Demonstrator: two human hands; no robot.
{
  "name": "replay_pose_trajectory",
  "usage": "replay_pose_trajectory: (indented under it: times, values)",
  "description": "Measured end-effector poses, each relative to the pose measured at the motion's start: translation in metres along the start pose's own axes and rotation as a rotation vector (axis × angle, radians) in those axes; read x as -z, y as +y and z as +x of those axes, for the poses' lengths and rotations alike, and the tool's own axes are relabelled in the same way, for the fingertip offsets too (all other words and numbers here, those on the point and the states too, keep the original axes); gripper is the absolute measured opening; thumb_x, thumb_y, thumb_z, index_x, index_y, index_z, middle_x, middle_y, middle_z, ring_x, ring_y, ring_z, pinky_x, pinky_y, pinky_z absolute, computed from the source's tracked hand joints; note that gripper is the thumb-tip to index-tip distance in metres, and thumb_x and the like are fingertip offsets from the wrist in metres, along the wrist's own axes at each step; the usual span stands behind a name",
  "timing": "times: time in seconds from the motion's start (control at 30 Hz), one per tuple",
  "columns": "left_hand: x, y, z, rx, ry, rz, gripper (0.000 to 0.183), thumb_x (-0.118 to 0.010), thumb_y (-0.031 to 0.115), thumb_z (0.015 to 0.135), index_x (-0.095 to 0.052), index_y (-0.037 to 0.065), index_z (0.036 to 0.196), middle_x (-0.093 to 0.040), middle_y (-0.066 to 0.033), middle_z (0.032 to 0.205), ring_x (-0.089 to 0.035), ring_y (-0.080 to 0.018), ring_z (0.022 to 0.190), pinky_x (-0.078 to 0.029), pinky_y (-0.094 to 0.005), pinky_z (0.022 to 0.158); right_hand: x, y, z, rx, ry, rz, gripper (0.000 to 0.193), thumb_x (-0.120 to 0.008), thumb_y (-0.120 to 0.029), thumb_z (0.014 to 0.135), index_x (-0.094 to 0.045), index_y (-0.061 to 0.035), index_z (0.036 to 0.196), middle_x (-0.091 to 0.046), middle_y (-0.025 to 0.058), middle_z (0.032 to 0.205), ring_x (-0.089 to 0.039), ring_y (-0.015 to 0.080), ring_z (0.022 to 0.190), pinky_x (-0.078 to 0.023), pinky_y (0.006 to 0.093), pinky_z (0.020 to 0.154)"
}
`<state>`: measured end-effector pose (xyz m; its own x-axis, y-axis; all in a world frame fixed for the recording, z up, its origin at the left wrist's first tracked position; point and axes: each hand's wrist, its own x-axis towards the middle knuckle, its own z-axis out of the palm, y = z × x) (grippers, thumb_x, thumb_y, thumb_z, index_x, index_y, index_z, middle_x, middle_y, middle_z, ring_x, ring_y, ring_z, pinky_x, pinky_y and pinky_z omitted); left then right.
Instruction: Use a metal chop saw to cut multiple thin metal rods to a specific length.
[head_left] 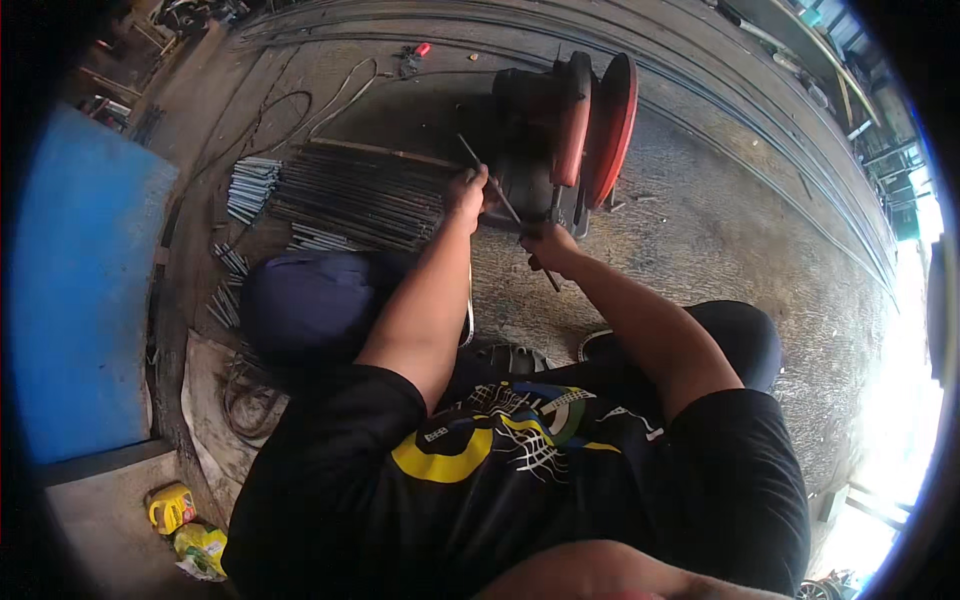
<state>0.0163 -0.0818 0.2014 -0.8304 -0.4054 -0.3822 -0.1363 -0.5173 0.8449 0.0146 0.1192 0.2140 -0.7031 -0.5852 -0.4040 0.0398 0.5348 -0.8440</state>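
Observation:
A thin metal rod (502, 195) slants across the space in front of me, its far end up and to the left. My left hand (466, 196) is closed round its upper part, thumb along the rod. Lower down, my right hand (549, 247) grips the same rod, whose near end sticks out below the fingers. Just beyond my hands stands a dark machine with a red guard (572, 135) and a large red disc (616, 130), resembling a bench grinder. My right hand is close to its base; whether the rod touches the machine I cannot tell.
Left of my hands lie many long dark rods (350, 195) and bundles of short shiny rods (252, 188). Long bars (740, 95) run along the far floor. A cable (345, 95) loops at the back left. A blue panel (90, 280) and yellow containers (171, 508) are at left.

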Motion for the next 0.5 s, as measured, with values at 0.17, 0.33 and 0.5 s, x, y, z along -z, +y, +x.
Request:
replay_pose_trajectory:
  times: [0.17, 0.33, 0.5]
  values:
    - [0.02, -0.058, -0.005, 0.14, 0.041, 0.134, 0.013, -0.06, 0.017, 0.088, -0.055, 0.006, 0.093, -0.059, -0.0041, 0.08, -0.062, -0.0174, 0.071, -0.055, -0.0352, 0.061, -0.012, 0.007, -0.001, -0.147, -0.136, -0.135, 0.03, -0.062, -0.022, 0.083, -0.062, 0.0021, 0.101, -0.066, 0.0113, 0.074, -0.066, 0.0191, 0.058, -0.052, 0.0323, 0.053]
    - [0.033, -0.098, 0.009, 0.277, -0.036, 0.384, 0.019, -0.059, 0.01, 0.087, -0.053, 0.002, 0.103, -0.06, -0.0088, 0.092, -0.062, -0.022, 0.08, -0.057, -0.0398, 0.063, -0.029, 0.022, 0.01, -0.253, -0.136, -0.225, 0.032, -0.063, -0.026, 0.082, -0.063, 0.0008, 0.099, -0.066, 0.0103, 0.071, -0.066, 0.0184, 0.059, -0.053, 0.0339, 0.055]
    - [0.04, -0.116, -0.006, 0.557, -0.116, 0.274, 0.016, -0.055, 0.015, 0.09, -0.056, 0.002, 0.099, -0.061, -0.0112, 0.084, -0.062, -0.0272, 0.079, -0.054, -0.0411, 0.07, -0.028, 0.063, 0.023, -0.196, -0.4, -0.685, 0.025, -0.061, -0.022, 0.08, -0.066, -0.0025, 0.095, -0.067, 0.0122, 0.073, -0.067, 0.0203, 0.061, -0.054, 0.0344, 0.057]
